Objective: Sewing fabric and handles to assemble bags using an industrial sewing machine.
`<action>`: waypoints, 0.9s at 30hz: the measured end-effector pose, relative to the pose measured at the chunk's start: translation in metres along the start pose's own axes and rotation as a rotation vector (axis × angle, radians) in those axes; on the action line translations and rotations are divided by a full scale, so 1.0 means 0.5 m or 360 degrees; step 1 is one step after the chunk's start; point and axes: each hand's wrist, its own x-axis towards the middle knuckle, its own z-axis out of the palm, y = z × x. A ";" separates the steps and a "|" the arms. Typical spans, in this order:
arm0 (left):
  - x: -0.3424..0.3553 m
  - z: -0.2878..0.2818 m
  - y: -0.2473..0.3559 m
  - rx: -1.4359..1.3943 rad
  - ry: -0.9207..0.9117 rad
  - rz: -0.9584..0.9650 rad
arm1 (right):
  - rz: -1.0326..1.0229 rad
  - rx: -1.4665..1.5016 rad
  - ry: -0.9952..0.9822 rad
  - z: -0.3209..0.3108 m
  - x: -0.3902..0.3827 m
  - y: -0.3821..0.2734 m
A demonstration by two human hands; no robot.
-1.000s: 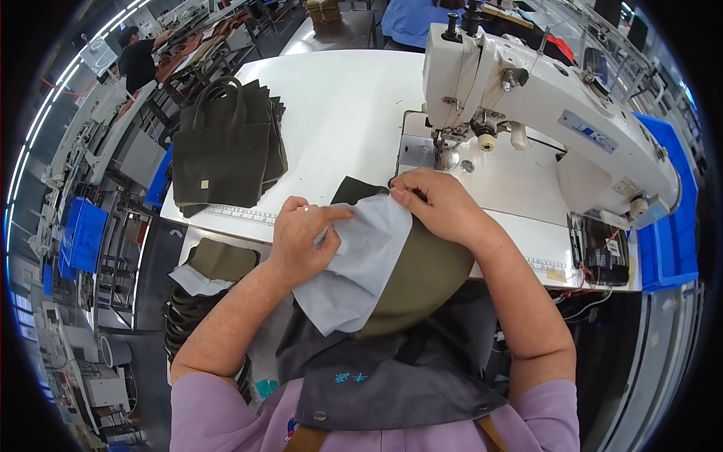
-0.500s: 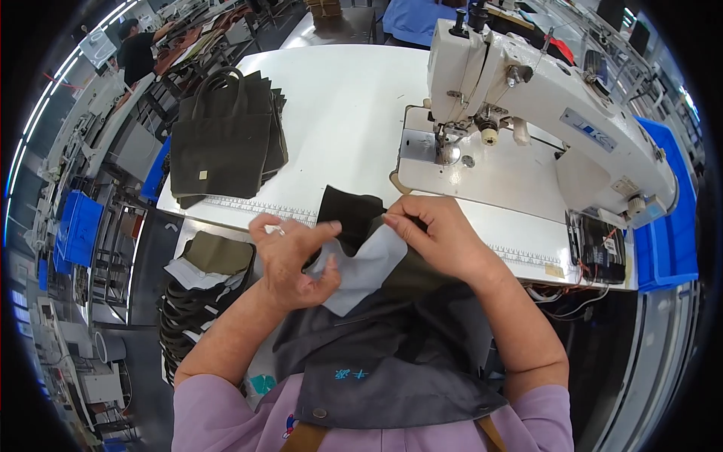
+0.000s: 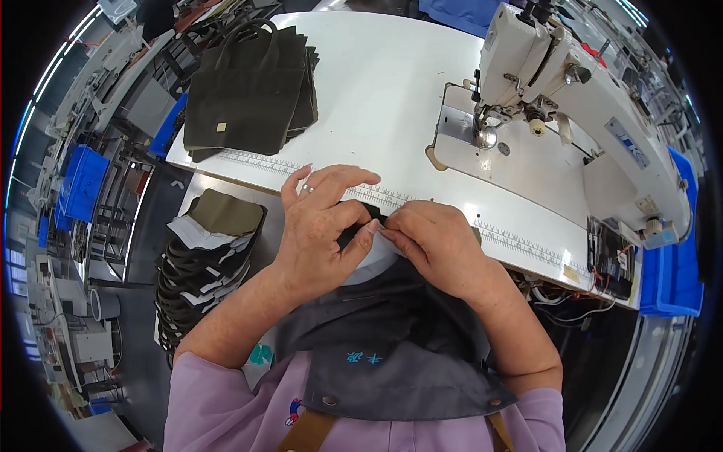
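Note:
In front of my body, over the dark apron (image 3: 354,316), is a fabric piece with a light grey face (image 3: 374,265) and a dark edge above it. My left hand (image 3: 320,233) has its thumb and index finger pinched at the piece's upper edge, while the other fingers lift away. Beside it, my right hand (image 3: 437,248) grips the same edge between thumb and curled fingers. The two sets of fingertips almost meet. Much of the piece is hidden behind both hands.
A sewing machine (image 3: 580,98) stands at the right of the white table (image 3: 376,83). Stacked dark handbag panels (image 3: 245,105) lie at the table's left. Below them is a pile of dark and light pieces (image 3: 207,264). A blue bin (image 3: 666,271) sits at the far right.
My left hand has moved right and closed its thumb and index finger on the fabric edge. The piece is lower and more covered by the hands. The whole view has shifted.

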 end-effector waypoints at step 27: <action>0.003 0.042 -0.006 -0.0249 -0.0040 -0.0274 | 0.0588 0.0375 0.0196 -0.035 -0.030 -0.017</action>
